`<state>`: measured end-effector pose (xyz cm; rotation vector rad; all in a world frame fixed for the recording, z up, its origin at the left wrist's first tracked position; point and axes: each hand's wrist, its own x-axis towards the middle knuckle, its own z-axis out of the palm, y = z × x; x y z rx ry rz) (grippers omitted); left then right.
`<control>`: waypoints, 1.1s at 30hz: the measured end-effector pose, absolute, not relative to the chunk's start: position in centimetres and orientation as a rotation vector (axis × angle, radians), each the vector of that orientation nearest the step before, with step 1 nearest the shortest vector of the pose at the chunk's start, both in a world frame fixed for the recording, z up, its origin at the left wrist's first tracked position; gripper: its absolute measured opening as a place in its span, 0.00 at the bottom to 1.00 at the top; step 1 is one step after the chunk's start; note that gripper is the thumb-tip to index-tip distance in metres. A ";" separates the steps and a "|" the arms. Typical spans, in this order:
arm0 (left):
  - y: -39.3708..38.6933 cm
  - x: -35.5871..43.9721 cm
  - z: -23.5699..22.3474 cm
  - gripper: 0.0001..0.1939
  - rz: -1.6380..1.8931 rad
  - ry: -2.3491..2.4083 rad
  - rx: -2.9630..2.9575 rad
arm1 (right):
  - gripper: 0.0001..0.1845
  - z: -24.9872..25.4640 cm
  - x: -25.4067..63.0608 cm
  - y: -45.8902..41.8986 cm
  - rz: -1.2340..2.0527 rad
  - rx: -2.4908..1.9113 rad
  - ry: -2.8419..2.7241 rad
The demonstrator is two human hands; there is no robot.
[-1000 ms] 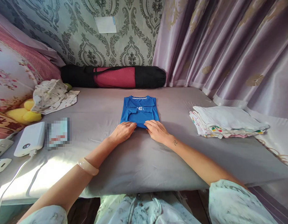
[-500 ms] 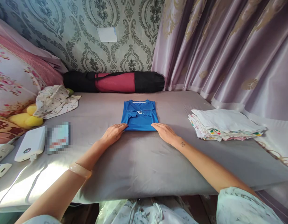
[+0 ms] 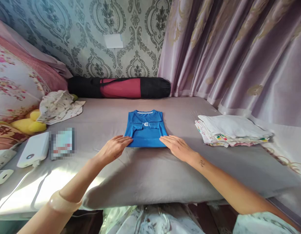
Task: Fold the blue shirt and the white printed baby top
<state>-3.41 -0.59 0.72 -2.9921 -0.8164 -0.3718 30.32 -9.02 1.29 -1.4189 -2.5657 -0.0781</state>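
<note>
A blue shirt (image 3: 146,132) lies folded into a compact shape on the grey bed sheet, its neckline at the far end. Its sleeves are folded inward over part of the white lettering. My left hand (image 3: 116,146) is at the shirt's near left corner, fingers together on top of the cloth. At the near right corner, my right hand (image 3: 179,147) holds the edge in the same way. Both thumbs are hidden from view. A flat band of cloth runs along the shirt's near edge between the hands.
Folded white cloths (image 3: 234,130) are stacked on the right. A long black and red bag (image 3: 119,87) lies along the wall. A white power bank (image 3: 34,149) with a cable, a blurred packet (image 3: 62,143), a crumpled cloth (image 3: 59,105) and a yellow plush (image 3: 28,125) are on the left.
Both hands and the blue shirt have come nearer to me. A folded band now shows more plainly along the shirt's near edge. The view has tilted slightly.
</note>
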 end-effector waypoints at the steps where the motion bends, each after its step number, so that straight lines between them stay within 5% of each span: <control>1: -1.4 -3.6 1.0 0.26 -0.367 -0.794 -3.010 | 0.29 1.5 30.3 -9.8 -0.068 -1.394 -2.584; 6: -3.7 -4.2 2.5 0.24 -0.383 -0.817 -3.151 | 0.29 2.4 30.5 -12.1 0.098 -1.351 -2.629; 11: -2.2 -3.3 3.0 0.17 -0.474 -1.367 -3.224 | 0.23 3.6 30.7 -10.4 0.308 -1.562 -2.459; 21: 5.4 0.2 1.4 0.17 -1.304 -2.062 -2.922 | 0.10 2.7 31.1 -0.9 0.377 -1.860 -1.871; 33: 11.1 5.0 0.8 0.15 -0.622 -2.432 -2.396 | 0.14 1.1 29.4 7.0 0.351 -2.334 -1.601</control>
